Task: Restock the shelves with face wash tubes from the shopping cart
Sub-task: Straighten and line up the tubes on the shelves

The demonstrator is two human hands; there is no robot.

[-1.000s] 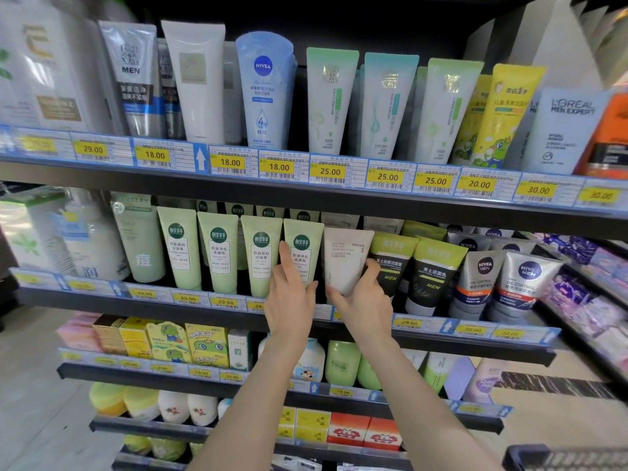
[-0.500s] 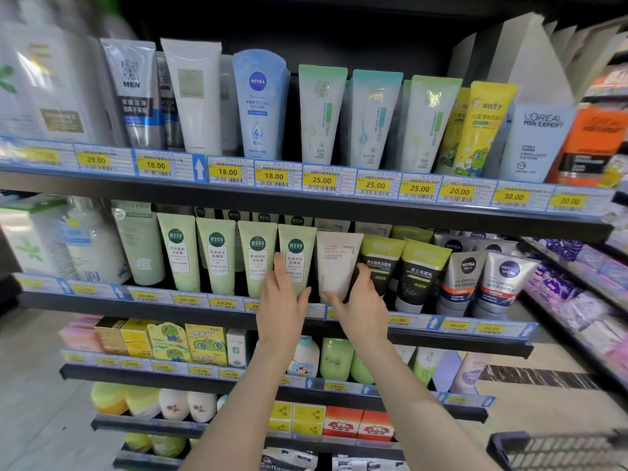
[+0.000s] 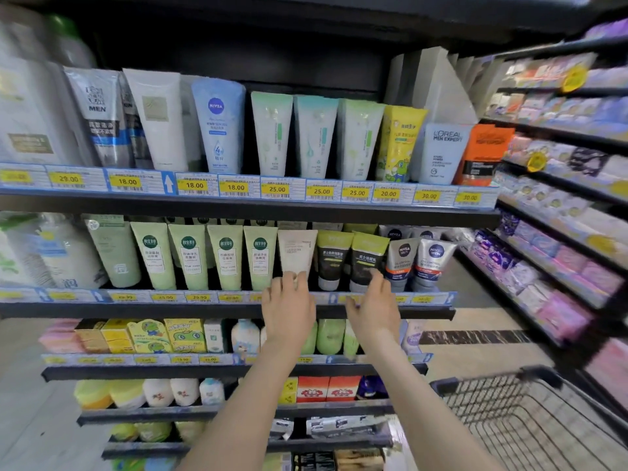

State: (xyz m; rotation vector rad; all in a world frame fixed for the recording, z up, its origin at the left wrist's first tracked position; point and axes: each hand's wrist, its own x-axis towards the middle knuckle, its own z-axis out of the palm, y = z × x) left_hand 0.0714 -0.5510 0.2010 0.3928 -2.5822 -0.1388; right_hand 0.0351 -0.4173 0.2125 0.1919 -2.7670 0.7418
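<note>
Frame is motion-blurred, worst at the left and right edges; left-end packs and the right aisle are unreadable.

Left hand (image 3: 289,305) is up at the middle shelf (image 3: 224,309), back to camera, fingers (image 3: 299,278) loosely spread with the tips over the base of the beige tube (image 3: 296,253). Contact can't be confirmed and the tube's cap is hidden behind the fingers. Its print is too faint to read. Right hand (image 3: 373,305) is just right of it, fingers relaxed and open, holding nothing, tips in front of the lower end of the black-and-green tubes (image 3: 353,260); only Chinese text, not legible here.

Left of the left-hand fingers: four light green tubes (image 3: 207,256) with a dark round logo. Right of the right-hand fingers: two grey NIVEA MEN tubes (image 3: 419,263).

Above the fingers, top shelf: a "MEN" tube (image 3: 98,117), a blue NIVEA tube (image 3: 217,127) and a L'OREAL MEN EXPERT tube (image 3: 441,153). Price tags (image 3: 277,189) read 29.00, 18.00, 25.00, 20.00, 30.00. Middle-shelf tags are mostly blurred.

Shopping cart (image 3: 530,419) is below and right of the fingers, cut off by the frame; contents not visible.
</note>
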